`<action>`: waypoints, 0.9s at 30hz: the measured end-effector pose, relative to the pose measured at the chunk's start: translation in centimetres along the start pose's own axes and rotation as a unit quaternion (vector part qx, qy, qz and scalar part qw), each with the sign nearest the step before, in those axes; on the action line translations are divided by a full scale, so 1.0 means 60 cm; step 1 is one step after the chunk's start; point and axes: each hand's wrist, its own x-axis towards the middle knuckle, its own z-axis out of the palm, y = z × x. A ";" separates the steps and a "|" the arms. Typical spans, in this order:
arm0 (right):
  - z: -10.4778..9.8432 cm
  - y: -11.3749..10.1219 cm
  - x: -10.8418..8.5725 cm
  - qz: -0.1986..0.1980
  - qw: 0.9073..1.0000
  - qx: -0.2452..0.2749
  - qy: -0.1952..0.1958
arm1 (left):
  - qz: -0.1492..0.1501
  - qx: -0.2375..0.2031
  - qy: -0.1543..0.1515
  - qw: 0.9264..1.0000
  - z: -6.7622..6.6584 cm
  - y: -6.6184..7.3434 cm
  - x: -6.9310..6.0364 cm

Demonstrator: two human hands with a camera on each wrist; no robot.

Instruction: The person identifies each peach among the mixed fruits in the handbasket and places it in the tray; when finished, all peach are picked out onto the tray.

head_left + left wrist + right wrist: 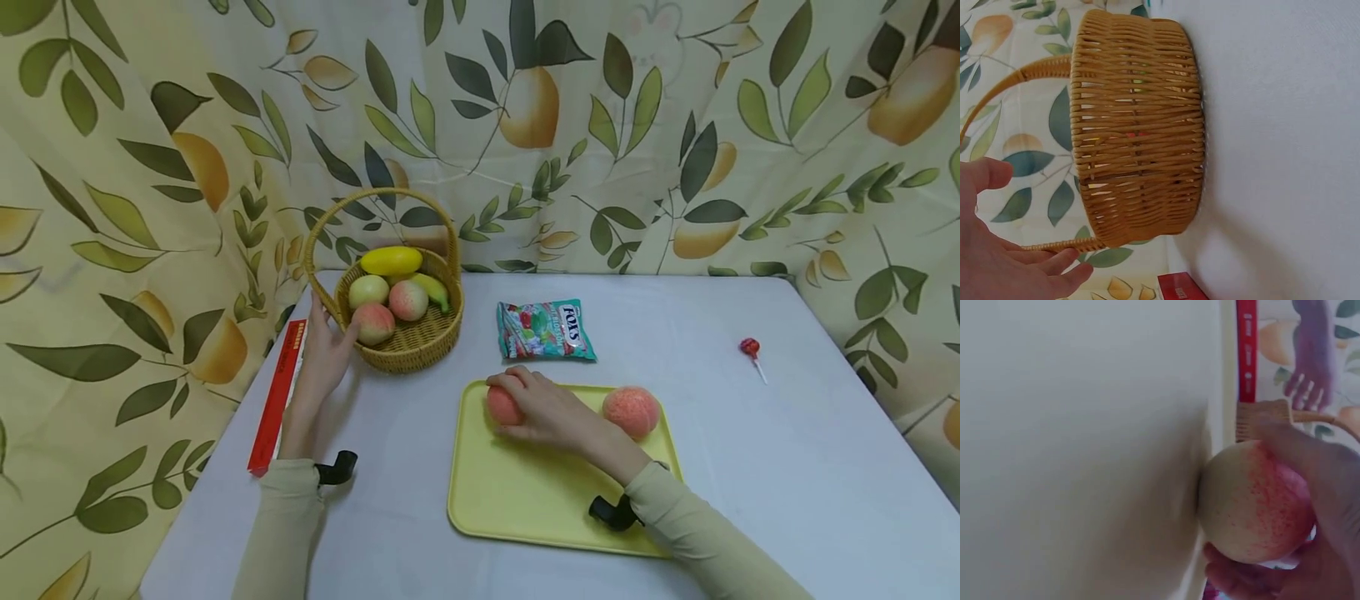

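Note:
A wicker basket [408, 354] at the back left holds a yellow mango-like fruit [392, 261], a banana [432, 292], a pale round fruit [368, 292] and two peaches [408, 300]. My left hand [324, 354] touches the left side of its handle, fingers fairly straight; in the left wrist view, the hand [1016, 262] lies by the handle's base. My right hand [551, 414] grips a peach [504, 406] at the back left of the yellow tray [517, 492]. The right wrist view shows fingers and thumb around that peach [1254, 503]. Another peach [632, 412] sits at the tray's back right.
A red box [279, 400] lies along the table's left edge. Behind the tray is a green candy bag [544, 330]. A red lollipop [750, 347] lies on the right part of the white table [825, 467]. Patterned cloth [465, 125] hangs behind.

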 end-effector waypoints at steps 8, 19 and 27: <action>-0.022 0.001 0.021 0.058 0.996 -0.004 -0.062 | -0.021 0.014 0.000 1.000 -0.002 -0.005 -0.001; -0.001 -0.006 0.022 0.028 0.999 0.000 -0.034 | -0.018 0.007 -0.002 1.000 0.002 -0.007 -0.004; -0.014 -0.010 0.024 0.009 0.999 -0.023 -0.027 | -0.016 0.010 -0.001 1.000 0.001 -0.009 -0.003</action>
